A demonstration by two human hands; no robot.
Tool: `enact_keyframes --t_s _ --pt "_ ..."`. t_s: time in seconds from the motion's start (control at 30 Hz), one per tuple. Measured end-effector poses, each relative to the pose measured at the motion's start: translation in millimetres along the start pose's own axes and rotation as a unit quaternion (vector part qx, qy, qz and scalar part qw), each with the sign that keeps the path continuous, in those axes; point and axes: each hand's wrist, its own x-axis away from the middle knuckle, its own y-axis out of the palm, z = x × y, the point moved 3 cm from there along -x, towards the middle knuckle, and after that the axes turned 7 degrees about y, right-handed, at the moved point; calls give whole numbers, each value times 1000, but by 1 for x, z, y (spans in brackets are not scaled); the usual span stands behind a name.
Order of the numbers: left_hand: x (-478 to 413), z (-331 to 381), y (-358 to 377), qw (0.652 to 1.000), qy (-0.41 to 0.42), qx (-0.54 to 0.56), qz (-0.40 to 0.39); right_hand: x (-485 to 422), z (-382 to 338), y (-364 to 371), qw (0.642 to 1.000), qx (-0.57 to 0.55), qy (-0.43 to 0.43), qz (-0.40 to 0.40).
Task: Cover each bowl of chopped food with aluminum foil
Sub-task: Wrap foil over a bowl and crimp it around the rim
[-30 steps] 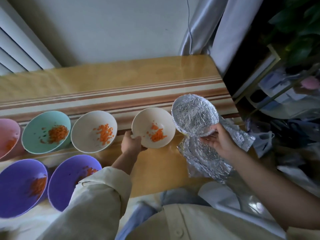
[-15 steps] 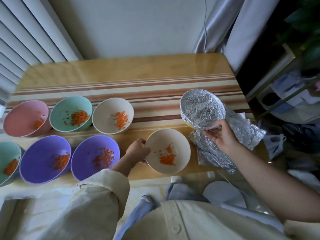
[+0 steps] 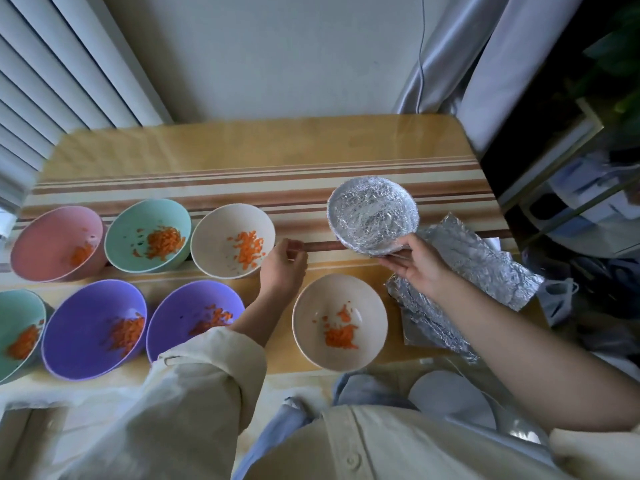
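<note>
Holds a foil-covered bowl (image 3: 372,214) in the right hand (image 3: 419,268), at about 2 o'clock on the striped table (image 3: 242,147). Grips the rim nearest the body, thumb on top and fingers curled under. Tips the shiny top a little toward 6 o'clock. Hard to tell whether lifted or touching the table.

Floats the left hand (image 3: 282,268) over bare table near the middle, fingers loosely bent, gripping nothing. Puts it just at 3 o'clock of the far cream bowl (image 3: 214,233), close, with no clear touch.

Shows the near cream bowl (image 3: 367,306) at 5 o'clock, by the table's near edge, uncovered, with a small heap of chopped carrot (image 3: 341,337) inside. Between the two arms, touched by neither hand.

Crumpled foil sheets (image 3: 478,268) at 3 to 4 o'clock, flat on the table, partly under the right wrist and just beside the near cream bowl.

Back row from 9 o'clock toward the middle: pink bowl (image 3: 45,237), teal bowl (image 3: 138,220), then the far cream bowl, side by side. Front row at 7 to 8 o'clock: edge teal bowl (image 3: 14,313), cut off by the picture's side, left purple bowl (image 3: 79,313), right purple bowl (image 3: 180,310), partly hidden by the cream sleeve (image 3: 194,393). All six uncovered, orange carrot bits in each.
</note>
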Motion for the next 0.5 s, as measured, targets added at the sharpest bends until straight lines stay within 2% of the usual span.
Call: enact_keyframes --t_s 0.13,0.27,0.5 --pt "-20 -1 14 986 -95 135 -5 -24 6 26 998 31 47 -13" --pt "-28 -3 20 959 -153 237 -10 -45 17 44 996 34 77 -5" --pt "-45 -5 26 947 -164 277 -2 -66 21 55 995 -34 93 -8"
